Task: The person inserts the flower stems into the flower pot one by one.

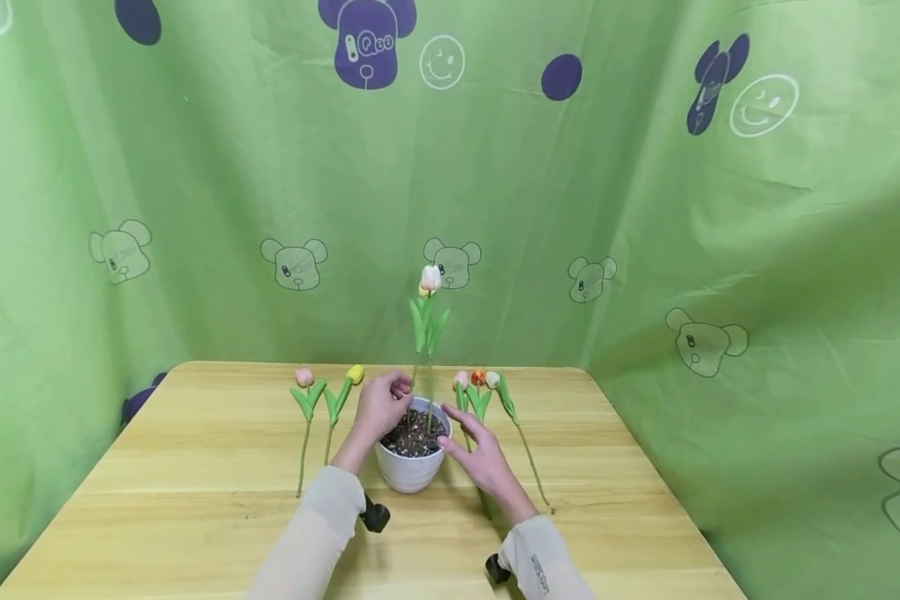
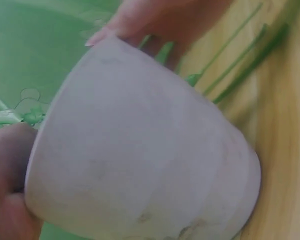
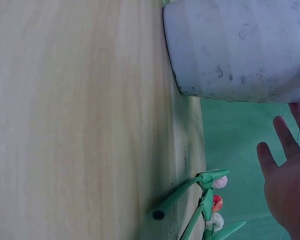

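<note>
A white flowerpot [image 1: 408, 473] filled with dark soil and pebbles stands on the table, with two tulips upright in it. The front pink-white tulip [image 1: 431, 279] partly covers the yellowish bloom of the tulip behind [image 1: 424, 292]. My left hand [image 1: 381, 408] is over the pot's left rim, its fingertips pinching the rear tulip's stem low down; the pinch itself is partly hidden. At the right rim, my right hand [image 1: 487, 458] rests with fingers extended and spread. In the right wrist view, its fingers [image 3: 285, 137] are beside the pot [image 3: 240, 50].
Left of the pot lie a pink tulip [image 1: 303, 378] and a yellow tulip [image 1: 355, 374]. To the right lie a pink tulip [image 1: 461, 380], an orange-red tulip [image 1: 478, 377] and a white tulip [image 1: 492, 380]. A green curtain [image 1: 375, 183] surrounds the wooden table [image 1: 195, 467].
</note>
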Tool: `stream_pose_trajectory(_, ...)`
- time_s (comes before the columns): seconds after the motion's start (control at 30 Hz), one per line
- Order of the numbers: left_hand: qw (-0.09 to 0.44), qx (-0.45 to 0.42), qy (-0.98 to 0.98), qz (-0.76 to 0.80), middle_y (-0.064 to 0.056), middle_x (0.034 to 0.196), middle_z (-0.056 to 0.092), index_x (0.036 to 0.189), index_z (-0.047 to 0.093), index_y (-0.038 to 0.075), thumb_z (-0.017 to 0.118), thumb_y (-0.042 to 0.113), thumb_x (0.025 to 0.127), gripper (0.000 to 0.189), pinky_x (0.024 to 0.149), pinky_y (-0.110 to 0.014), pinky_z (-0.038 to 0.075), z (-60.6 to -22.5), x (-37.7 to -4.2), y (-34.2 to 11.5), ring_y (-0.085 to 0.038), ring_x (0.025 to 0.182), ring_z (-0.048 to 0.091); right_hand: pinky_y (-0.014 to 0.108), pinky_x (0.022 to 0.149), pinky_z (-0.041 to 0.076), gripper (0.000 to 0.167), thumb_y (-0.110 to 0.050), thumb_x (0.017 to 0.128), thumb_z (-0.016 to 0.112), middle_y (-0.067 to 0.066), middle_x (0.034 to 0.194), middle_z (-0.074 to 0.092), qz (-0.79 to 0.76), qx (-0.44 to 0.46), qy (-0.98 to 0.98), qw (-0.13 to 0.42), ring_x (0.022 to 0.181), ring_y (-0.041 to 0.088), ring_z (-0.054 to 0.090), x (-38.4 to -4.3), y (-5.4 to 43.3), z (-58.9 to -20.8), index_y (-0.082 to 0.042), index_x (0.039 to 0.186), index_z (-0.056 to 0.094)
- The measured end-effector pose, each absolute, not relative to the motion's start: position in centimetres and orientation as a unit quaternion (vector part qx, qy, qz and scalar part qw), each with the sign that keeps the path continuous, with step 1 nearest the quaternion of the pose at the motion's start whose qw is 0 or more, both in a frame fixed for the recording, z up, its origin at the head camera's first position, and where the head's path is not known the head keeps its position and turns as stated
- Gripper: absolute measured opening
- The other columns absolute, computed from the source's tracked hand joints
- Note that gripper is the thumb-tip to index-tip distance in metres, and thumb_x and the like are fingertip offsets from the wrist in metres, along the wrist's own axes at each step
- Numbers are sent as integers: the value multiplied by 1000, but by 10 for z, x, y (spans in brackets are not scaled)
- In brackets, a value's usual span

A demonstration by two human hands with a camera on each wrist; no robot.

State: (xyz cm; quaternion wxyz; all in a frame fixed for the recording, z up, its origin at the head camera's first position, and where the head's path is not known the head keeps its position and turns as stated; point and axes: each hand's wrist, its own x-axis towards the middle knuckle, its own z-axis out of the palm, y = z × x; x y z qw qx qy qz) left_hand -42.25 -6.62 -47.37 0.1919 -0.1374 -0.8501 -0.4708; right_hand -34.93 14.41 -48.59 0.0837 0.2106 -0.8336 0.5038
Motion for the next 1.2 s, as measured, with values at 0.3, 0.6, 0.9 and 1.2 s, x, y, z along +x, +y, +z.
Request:
stream_pose_trajectory(0.3,123,-146,-807,-559,-21,105,71,115,66,-8,70,-14,84,32,88,-39,63,-470,-426,-70,-28,93,69,60,122,36,60,-16,97,72,19,154,52,504,213,-832,87,144,43,46,-350,145,-487,-1,150,50)
stream_pose_trajectory(0.6,96,-131,-791,-590,-23,110,70,120,64,-8,70,-13,86,35,92,-41,62,-475,-430,-73,-30,97,69,60,123,34,60,-16,97,72,18,155,51,510,211,-830,81,145,43,45,-350,145,-487,-1,150,50)
stream_pose_trajectory(0.9,73,-120,-781,-608,-23,111,68,126,62,-8,70,-11,87,39,90,-37,62,-481,-432,-73,-27,96,68,61,122,34,60,-17,97,73,18,155,52,512,209,-829,83,144,44,45,-350,146,-489,-1,150,50)
stream_pose_trajectory(1.2,66,-118,-776,-616,-25,112,68,128,60,-10,70,-10,88,40,90,-39,62,-482,-433,-74,-30,97,68,61,122,35,60,-16,97,72,19,155,51,505,211,-833,80,144,44,45,-349,146,-486,-1,150,50)
